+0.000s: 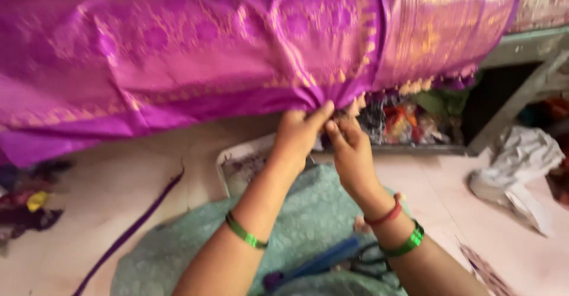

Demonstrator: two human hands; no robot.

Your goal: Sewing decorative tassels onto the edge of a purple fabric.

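Note:
A wide purple silk cloth with gold woven patterns hangs across the top of the view, with small tassels along its lower right edge. My left hand pinches the cloth's bottom edge near the middle. My right hand is pressed close beside it, fingers closed on the same edge at the tassels. Both wrists wear green bangles; the right also has a red one. The fingertips hide exactly what they grip.
A pale green patterned cloth lies over my lap, with a blue tool on it. A purple strip trails on the beige floor. Crumpled white cloth sits right; colourful scraps lie under a metal rack.

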